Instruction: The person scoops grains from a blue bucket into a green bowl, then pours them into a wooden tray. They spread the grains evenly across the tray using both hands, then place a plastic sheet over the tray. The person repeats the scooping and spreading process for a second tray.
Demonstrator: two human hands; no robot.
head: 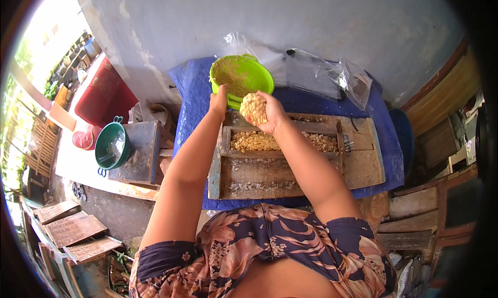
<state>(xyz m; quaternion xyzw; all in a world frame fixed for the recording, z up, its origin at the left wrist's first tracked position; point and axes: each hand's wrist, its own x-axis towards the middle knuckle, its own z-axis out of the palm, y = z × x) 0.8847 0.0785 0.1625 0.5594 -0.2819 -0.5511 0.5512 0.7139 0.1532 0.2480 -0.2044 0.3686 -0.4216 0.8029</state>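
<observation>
My left hand (219,103) grips the near-left rim of a lime-green plastic basin (256,74), which is tilted. Crumbly, pale residue (229,74) coats its inside left part. In my right hand (274,113) is a rounded clump of pale yellow, bean-like pieces (253,108), held just off the basin's near edge. Below that hand lies a wooden frame (225,138) set on a wooden board (365,154). Its long slot holds a layer of similar yellowish pieces (255,141), partly hidden by my right forearm.
A blue tarp (190,88) covers the table under the board. Clear plastic bags (315,72) lie at the back against the grey wall (272,18). To the left, a green colander (112,145) rests on a small wooden table (144,150). Crumbs (264,185) are scattered over the board's near part.
</observation>
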